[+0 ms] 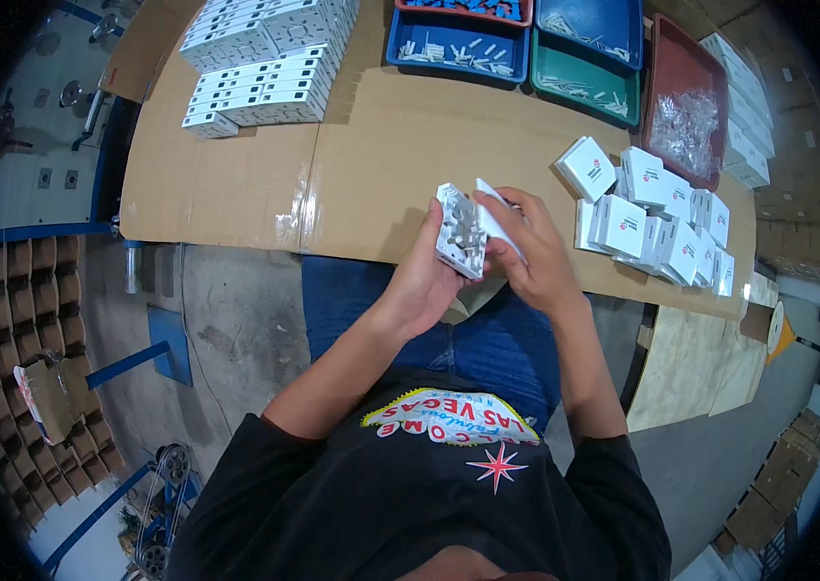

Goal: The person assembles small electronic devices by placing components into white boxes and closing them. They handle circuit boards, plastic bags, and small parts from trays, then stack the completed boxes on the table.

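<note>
Above my lap, at the table's near edge, my left hand [417, 288] grips a white plastic housing [461, 232] tilted on its side. Its inner face, with small grey-white parts and walls, is turned toward the right. My right hand [542, 254] pinches a thin white cover [498, 221] by its edge, close beside the housing. The two pieces stand slightly apart at the top; whether they touch lower down is hidden by my fingers. On the table to the right lies a loose pile of square white covers [621, 226] with a small red mark.
White housings [260, 73] are stacked at the back left. Along the back stand a blue tray [458, 74] and a green tray [579, 108] of small pale pins, and a red tray [657, 160] with clear plastic pieces. Cardboard [371, 145] covers the tabletop.
</note>
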`<state>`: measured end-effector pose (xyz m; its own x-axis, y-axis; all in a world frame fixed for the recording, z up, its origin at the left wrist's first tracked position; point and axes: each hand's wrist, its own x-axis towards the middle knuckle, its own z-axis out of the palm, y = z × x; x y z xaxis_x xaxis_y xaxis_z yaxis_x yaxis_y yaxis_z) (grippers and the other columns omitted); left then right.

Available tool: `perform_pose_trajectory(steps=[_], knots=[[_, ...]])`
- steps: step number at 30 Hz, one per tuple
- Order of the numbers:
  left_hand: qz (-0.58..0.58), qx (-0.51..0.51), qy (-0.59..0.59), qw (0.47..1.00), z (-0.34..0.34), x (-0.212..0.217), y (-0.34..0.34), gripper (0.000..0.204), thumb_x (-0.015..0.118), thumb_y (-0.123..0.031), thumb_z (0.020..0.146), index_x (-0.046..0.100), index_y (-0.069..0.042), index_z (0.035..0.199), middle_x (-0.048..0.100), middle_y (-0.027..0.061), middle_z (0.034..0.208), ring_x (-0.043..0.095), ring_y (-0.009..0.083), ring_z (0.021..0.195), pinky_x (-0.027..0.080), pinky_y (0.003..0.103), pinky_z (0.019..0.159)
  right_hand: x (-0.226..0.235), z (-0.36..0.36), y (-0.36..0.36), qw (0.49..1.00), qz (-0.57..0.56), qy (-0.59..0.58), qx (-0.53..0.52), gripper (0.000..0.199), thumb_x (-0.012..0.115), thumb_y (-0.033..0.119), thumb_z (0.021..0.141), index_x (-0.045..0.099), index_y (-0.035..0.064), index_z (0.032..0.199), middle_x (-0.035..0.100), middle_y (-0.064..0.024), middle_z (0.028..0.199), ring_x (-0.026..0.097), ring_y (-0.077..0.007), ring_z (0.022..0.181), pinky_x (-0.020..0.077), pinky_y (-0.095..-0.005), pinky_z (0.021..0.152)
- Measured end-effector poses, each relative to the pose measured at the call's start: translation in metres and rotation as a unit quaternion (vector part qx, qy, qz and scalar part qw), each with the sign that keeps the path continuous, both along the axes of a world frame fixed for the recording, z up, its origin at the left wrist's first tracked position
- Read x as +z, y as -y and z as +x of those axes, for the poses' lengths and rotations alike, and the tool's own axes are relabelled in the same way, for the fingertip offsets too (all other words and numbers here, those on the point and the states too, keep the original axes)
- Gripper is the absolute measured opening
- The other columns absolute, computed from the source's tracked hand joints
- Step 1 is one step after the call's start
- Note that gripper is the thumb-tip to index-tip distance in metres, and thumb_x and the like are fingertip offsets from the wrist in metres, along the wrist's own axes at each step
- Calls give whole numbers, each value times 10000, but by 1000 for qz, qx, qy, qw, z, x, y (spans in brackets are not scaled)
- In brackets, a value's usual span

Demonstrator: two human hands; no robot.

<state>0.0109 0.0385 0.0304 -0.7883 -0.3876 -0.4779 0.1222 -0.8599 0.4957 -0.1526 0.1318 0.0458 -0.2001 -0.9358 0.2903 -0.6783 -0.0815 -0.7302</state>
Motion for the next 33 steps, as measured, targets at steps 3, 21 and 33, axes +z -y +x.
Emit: perform_pose_trajectory(steps=[3, 21, 33], knots=[[0, -26, 1, 1000, 0, 2, 8, 645, 322, -636, 1069, 522, -116, 1394, 670, 99, 1190, 662, 211, 1031, 523, 371, 900, 0, -1, 0, 981, -20, 177, -79, 408, 499, 275, 1076, 591, 33, 1391, 643, -168, 1169, 629, -274, 1094, 495, -374, 956], [-624, -15, 325, 710, 2, -63, 56, 927, 834, -388, 817, 376, 69, 1480, 623, 245, 1185, 653, 385, 1035, 542, 465, 927, -92, -12, -8, 927, 80, 88, -357, 448, 657, 246, 993, 588, -16, 1349, 624, -236, 1209, 620, -348, 1123, 504, -414, 963], [-738, -10, 378, 558, -1, -73, 49, 1118, 920, -374, 665, 342, -6, 1550, 477, 201, 1377, 442, 384, 1262, 338, 509, 1094, -90, -3, -13, 940, 108, -131, -297, 561, 786, 289, 856, 624, 16, 1319, 470, -241, 1451, 474, -427, 1306, 411, -511, 1078]])
